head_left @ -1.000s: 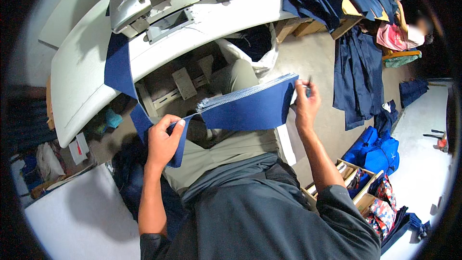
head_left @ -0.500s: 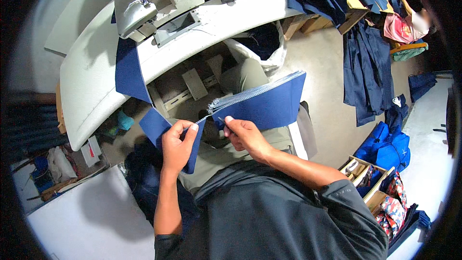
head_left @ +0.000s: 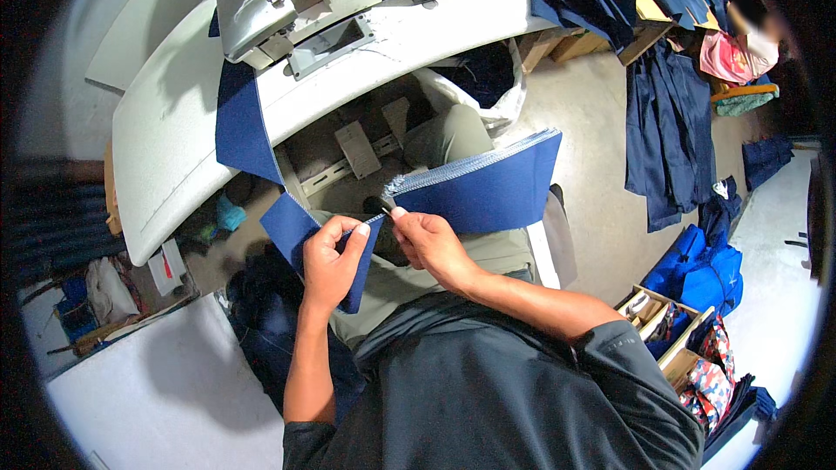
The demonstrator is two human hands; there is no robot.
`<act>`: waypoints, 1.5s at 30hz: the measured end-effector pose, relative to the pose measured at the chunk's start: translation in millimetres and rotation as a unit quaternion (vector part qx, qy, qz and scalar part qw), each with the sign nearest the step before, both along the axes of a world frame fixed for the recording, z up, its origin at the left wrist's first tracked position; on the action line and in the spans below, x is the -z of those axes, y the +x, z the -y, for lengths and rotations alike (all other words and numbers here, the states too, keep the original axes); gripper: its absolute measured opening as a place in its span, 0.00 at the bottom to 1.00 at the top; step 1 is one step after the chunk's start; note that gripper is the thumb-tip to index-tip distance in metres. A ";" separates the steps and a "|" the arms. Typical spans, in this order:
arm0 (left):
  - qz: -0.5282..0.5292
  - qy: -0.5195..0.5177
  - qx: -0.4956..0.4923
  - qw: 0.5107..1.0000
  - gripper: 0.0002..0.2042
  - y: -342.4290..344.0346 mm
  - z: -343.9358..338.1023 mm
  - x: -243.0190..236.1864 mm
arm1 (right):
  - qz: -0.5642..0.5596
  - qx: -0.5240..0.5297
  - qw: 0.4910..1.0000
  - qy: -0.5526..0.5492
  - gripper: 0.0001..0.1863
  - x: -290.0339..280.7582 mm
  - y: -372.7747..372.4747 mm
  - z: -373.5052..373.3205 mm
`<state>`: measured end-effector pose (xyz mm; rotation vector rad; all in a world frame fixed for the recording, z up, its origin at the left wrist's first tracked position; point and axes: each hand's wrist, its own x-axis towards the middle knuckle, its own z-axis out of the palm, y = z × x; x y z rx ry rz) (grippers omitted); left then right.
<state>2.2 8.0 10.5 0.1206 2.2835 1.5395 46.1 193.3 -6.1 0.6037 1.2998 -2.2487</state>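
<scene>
My left hand [head_left: 331, 263] pinches the overlocked edge of a blue fabric piece [head_left: 287, 224] between thumb and fingers; the piece hangs down on both sides of the hand. A pointed corner of it reaches toward my right hand [head_left: 434, 248], which is closed on a small dark tool [head_left: 386, 205]. Only the tool's tip shows, so its kind is unclear. Just beyond the right hand, a stack of blue fabric pieces [head_left: 492, 196] with pale stitched edges rests over my lap. Another blue piece [head_left: 242, 122] drapes off the table edge, meeting the held piece at its lower corner.
An overlock sewing machine [head_left: 287, 9] stands on the white table [head_left: 174, 165]. Below it sits a white bag [head_left: 514, 91] with dark cloth. Dark blue garments [head_left: 666, 130] hang at right, near a wooden box [head_left: 649, 313] and a blue bundle [head_left: 705, 270]. Another person [head_left: 740, 52] sits far right.
My right hand has shifted slightly left and up, bringing the dark tool's tip to the corner of the held piece. My left hand keeps its pinch. The whole view has shifted slightly.
</scene>
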 end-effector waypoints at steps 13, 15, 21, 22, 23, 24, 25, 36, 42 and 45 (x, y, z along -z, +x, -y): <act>-0.001 0.030 0.051 0.998 0.13 -7.7 -22.5 -4.4 | -0.169 0.094 0.968 0.160 0.07 -11.7 19.8 -7.1; 0.002 0.003 0.075 0.997 0.14 -10.5 -10.7 -2.5 | -0.166 0.134 0.959 0.188 0.05 -28.3 20.0 -33.9; 0.010 -0.002 0.107 0.994 0.06 -8.4 31.3 -4.8 | -0.057 0.337 0.922 0.184 0.09 -55.4 10.5 -150.9; -0.021 -0.002 0.102 0.995 0.07 -9.7 29.4 -6.0 | -0.053 0.335 0.919 0.200 0.12 -51.4 10.3 -163.2; 0.000 -0.014 0.067 0.998 0.07 -10.8 27.3 -6.0 | -0.064 0.333 0.915 0.220 0.11 -46.3 11.7 -173.0; 0.021 -0.026 0.032 0.999 0.08 -12.6 24.8 -5.5 | -0.064 0.350 0.909 0.217 0.11 -36.2 10.6 -182.4; -0.027 -0.019 0.017 0.999 0.09 -15.5 21.1 0.2 | -0.065 0.340 0.909 0.232 0.11 -29.2 10.3 -188.6; -0.103 -0.067 -0.007 0.992 0.08 -22.0 -3.4 4.8 | -0.070 0.390 0.812 0.428 0.09 9.4 13.8 -187.5; -0.065 -0.052 -0.011 0.996 0.07 -14.7 -1.8 -3.3 | -0.186 0.300 0.908 0.227 0.11 -32.6 39.5 -110.5; -0.063 -0.026 -0.015 0.998 0.07 -12.7 -4.1 -2.8 | -0.095 0.094 0.989 0.065 0.23 -41.5 39.6 -62.7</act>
